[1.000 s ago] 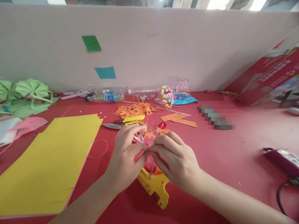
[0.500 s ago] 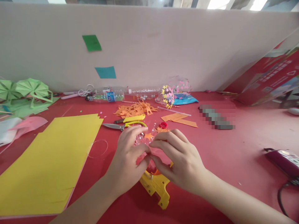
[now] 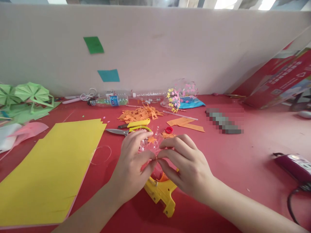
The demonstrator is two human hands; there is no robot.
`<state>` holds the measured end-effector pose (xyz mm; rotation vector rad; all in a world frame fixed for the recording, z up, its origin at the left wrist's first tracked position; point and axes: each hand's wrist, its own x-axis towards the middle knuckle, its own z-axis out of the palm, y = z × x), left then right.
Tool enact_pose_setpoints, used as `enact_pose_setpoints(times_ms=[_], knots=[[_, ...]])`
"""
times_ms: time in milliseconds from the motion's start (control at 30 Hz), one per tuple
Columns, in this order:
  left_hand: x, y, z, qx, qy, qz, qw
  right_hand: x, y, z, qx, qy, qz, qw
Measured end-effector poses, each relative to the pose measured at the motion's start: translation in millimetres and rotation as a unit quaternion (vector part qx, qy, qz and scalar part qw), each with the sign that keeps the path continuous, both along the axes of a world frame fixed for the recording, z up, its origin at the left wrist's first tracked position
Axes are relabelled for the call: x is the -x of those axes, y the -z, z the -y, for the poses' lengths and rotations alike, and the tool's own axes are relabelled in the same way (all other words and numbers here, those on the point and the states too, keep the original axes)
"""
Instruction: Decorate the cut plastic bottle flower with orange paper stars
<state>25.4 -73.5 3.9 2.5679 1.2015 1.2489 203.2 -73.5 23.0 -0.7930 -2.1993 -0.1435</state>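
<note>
My left hand and my right hand meet at the middle of the red table, both closed around a clear plastic bottle piece with orange paper stars stuck on it. Thumbs and forefingers pinch together at its near side. Just under the hands lies a yellow glue gun. Right behind the hands lie scissors with yellow handles and a small red bottle cap.
A large yellow sheet covers the left. Orange paper scraps, an orange strip, plastic bottles, a star-decorated bottle and green folded paper lie at the back. A purple device with cable sits right.
Both hands have shifted slightly on the bottle piece, the right fingers curling further over it. The piece has turned a little. Nothing else moved.
</note>
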Motion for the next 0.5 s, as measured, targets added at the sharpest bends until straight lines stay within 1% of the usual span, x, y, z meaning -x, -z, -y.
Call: enact_pose_setpoints(times_ms=[67,167,300,367,500], knots=[[1.1,-2.2,1.1,0.008,0.004,-0.008,1.000,-0.2,-0.7,-0.6,0.000,0.002,0.004,1.000],[5.6,-8.3,3.2,0.024,0.026,-0.009,0.999,-2.6,-2.1,-1.8,0.001,0.000,0.014,1.000],[14.0,-14.7,3.9,0.043,0.037,0.037,0.998,-7.7,-3.2,-3.2,0.003,-0.016,0.036,0.999],[16.5,-14.9,3.2,0.056,0.039,0.045,0.997,-9.9,-3.6,-3.9,0.003,-0.023,0.049,0.999],[15.3,-10.9,1.7,0.060,0.040,0.008,0.997,-12.6,-5.1,-5.0,0.004,-0.031,0.052,0.998]])
